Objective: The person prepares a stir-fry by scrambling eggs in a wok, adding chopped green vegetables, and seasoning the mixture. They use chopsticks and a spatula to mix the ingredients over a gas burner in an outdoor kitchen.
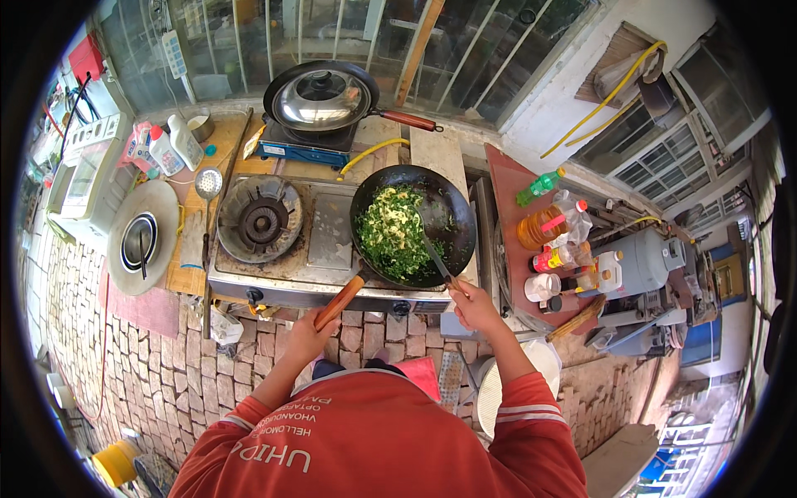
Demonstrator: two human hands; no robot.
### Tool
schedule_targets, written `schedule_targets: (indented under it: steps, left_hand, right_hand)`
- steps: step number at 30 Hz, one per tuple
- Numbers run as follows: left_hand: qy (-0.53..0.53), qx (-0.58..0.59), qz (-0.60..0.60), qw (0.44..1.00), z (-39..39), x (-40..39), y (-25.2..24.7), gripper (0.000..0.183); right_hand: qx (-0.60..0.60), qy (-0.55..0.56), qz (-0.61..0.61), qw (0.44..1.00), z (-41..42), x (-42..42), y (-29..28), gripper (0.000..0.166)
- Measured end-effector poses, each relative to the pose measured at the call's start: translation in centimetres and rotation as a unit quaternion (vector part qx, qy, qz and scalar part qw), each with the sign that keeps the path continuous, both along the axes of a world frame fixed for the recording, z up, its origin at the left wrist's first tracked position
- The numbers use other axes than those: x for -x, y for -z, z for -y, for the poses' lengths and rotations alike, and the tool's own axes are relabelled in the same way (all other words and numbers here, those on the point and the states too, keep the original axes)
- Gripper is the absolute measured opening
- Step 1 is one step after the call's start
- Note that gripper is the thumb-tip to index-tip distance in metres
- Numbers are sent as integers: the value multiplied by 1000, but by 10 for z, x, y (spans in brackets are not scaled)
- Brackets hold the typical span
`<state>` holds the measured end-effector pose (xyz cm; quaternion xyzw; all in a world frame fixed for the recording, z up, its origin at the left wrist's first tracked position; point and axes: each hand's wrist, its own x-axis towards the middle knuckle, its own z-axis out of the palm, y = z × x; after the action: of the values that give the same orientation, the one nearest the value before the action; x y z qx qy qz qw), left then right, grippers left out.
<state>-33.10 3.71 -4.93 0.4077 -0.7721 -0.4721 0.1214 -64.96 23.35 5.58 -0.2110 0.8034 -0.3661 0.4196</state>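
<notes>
My left hand (313, 333) is closed around the wooden handle (340, 302) of a dark wok (459, 249) on the right side of a two-burner gas stove (215, 274). Chopped green leaves mixed with scrambled egg (393, 233) lie mostly in the wok's left half. In my right hand (476, 306) is the handle of a metal spatula (434, 254); its head reaches into the wok at the edge of the food, partly hidden. The stove's left burner (260, 223) has no pan on it.
A lidded wok (321, 99) sits on a portable stove (305, 149) behind. A skimmer (208, 184) lies left of the burner, near a round lid-like disc (159, 274) bearing a bowl (139, 241). At right, an oil bottle (538, 230) and several seasoning bottles stand on a reddish board (507, 187).
</notes>
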Motion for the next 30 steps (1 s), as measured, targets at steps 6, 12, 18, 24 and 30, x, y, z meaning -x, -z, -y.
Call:
schedule_targets:
  steps: [6,12,18,24,30]
  left_hand:
    - [16,-20,-15,1000,4,4,-2,51]
    - [20,-27,-14,999,7,3,-2,52]
    - [23,-26,-53,998,6,5,-4,50]
    - [-4,-119,-40,992,12,-11,14,47]
    - [-16,-130,-38,991,5,-2,6,45]
  right_hand:
    - [-47,-147,-400,904,-43,-23,-69,44]
    - [-113,-288,-395,865,-37,-34,-147,45]
    - [-180,-244,-481,823,6,-31,-59,50]
    - [-207,-285,-532,770,-22,-10,-138,43]
    - [-208,-325,-548,742,-5,17,-111,39]
